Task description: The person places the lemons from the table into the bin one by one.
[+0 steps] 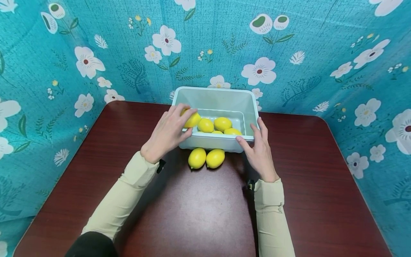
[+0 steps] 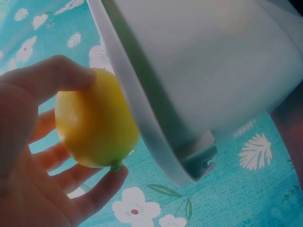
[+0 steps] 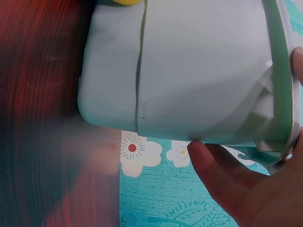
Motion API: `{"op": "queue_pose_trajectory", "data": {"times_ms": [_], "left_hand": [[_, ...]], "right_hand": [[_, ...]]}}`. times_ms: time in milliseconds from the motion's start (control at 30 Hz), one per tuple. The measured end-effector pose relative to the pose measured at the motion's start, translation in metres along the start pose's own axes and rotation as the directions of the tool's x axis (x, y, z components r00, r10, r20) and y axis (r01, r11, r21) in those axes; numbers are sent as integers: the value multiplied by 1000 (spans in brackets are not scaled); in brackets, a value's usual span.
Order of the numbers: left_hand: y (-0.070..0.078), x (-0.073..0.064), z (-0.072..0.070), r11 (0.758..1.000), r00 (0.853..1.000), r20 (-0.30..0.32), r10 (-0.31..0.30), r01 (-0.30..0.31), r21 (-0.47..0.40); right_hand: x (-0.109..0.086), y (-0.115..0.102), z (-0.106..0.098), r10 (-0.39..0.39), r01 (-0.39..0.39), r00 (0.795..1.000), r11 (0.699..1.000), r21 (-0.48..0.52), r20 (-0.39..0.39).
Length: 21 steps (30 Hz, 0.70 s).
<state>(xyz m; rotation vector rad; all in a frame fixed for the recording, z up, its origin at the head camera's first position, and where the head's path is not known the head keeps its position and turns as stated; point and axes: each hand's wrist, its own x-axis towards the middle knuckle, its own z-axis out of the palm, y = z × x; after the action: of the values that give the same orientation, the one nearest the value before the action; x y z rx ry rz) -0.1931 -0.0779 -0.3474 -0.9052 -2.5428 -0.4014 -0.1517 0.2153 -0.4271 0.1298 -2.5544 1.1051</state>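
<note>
The left hand (image 1: pixel 168 132) has its fingers round a lemon (image 1: pixel 193 120) at the box's (image 1: pixel 210 143) left near rim. The right hand (image 1: pixel 260 153) grips its right near corner. The step looks like moving the lemon in or out — I can't tell which — so the next move needs a steady box.

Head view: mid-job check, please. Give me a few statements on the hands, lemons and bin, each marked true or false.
1. The left hand holds a lemon. True.
2. The right hand is lifted away from the bin. False: it holds the bin at its near right corner.
3. Two lemons on the table lie side by side in front of the bin. True.
4. No lemons are in the bin. False: several lemons inside are visible.
5. The bin is dark red. False: it is pale blue-green; the table is dark reddish brown.
</note>
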Motion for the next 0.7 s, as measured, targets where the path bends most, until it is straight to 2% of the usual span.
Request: {"op": "queue_pose_trajectory", "data": {"times_ms": [467, 700], "left_hand": [[0, 6, 6, 999, 1000, 17, -21, 21, 44], [-1, 7, 8, 1000, 999, 29, -20, 20, -2]], "right_hand": [[0, -1, 0, 4, -4, 1000, 1000, 0, 6], [0, -1, 0, 6, -6, 1000, 1000, 0, 4]]}}
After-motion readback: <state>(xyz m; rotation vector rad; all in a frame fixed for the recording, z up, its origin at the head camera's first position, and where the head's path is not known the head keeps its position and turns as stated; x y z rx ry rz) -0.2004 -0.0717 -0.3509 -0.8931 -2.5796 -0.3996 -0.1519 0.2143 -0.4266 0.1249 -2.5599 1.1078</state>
